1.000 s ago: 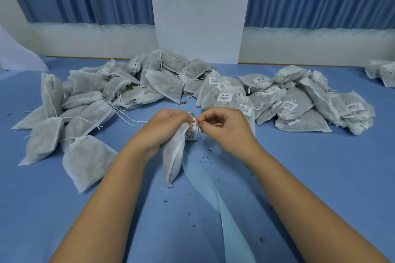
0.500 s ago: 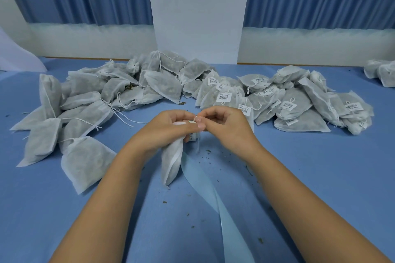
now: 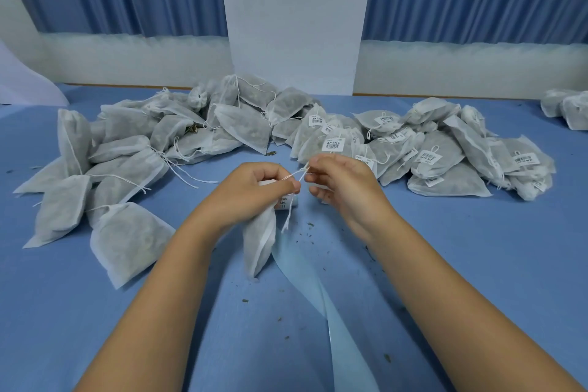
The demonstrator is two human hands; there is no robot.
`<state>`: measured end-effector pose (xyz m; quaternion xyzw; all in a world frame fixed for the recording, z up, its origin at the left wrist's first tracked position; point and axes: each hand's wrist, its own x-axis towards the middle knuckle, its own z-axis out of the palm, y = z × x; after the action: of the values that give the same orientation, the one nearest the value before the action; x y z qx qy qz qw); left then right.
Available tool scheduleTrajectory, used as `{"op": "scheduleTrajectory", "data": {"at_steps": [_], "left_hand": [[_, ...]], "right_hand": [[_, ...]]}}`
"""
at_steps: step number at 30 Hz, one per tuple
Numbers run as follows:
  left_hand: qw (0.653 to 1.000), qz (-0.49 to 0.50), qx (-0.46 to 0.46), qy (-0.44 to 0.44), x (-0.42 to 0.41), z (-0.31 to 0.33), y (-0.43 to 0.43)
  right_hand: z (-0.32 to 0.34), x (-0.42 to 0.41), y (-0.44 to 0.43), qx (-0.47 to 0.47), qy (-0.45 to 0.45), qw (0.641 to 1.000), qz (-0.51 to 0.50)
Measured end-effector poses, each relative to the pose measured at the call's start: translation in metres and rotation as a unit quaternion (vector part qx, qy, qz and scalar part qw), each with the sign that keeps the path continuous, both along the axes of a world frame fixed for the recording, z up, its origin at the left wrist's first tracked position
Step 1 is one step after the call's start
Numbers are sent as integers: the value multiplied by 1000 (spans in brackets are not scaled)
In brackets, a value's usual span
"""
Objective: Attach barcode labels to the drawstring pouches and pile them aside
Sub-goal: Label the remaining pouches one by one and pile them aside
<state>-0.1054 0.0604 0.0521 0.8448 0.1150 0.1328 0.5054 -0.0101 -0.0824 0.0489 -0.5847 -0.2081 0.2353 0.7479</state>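
Pinching the thin white drawstring (image 3: 294, 173) with the right hand (image 3: 345, 188), thumb and forefinger closed on the cord, other fingers loosely curled beneath. Clutching the gathered neck of the white non-woven drawstring pouch (image 3: 259, 242) in the left hand (image 3: 251, 192), fingers wrapped right round it. Holding that pouch at the centre, over the blue table covering (image 3: 477, 264), body hanging limp, lower corner at the pale blue glossy backing strip (image 3: 305, 277); cannot tell whether touching. Glimpsing a small white printed label (image 3: 284, 200) under the left fingers, mostly hidden; cannot tell whether tied on yet. Probably partway through fastening label to cord.

Judging by the sag: light, soft, packed with loose dried matter, easily squashed, not slippery. Best taken at the cinched neck, not by the cord alone, lest the mouth loosen and shed more dark crumbs (image 3: 310, 225).

Further out: on the left, a heap of unlabelled grey-white pouches (image 3: 127, 149); on the right, a heap of pouches bearing barcode labels (image 3: 445, 153), near the right hand but apart from it.
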Motion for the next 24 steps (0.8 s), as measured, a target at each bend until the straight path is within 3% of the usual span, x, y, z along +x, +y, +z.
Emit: {"op": "scheduleTrajectory", "data": {"at_steps": [4, 7, 13, 18, 21, 24], "left_hand": [[1000, -23, -17, -4, -2, 2, -4], [999, -37, 13, -31, -1, 1, -7], [998, -47, 32, -33, 2, -2, -7], [999, -30, -38, 5, 3, -3, -4], [995, 1, -89, 34, 3, -2, 3], [997, 13, -69, 19, 3, -4, 6]], "right_hand": [[1, 4, 1, 35, 130, 991, 0], [-1, 7, 1, 48, 175, 983, -5], [-5, 10, 5, 54, 178, 982, -29], [3, 16, 0, 199, 209, 957, -18], [7, 17, -3, 229, 165, 959, -10], [6, 11, -2, 199, 88, 976, 7]]}}
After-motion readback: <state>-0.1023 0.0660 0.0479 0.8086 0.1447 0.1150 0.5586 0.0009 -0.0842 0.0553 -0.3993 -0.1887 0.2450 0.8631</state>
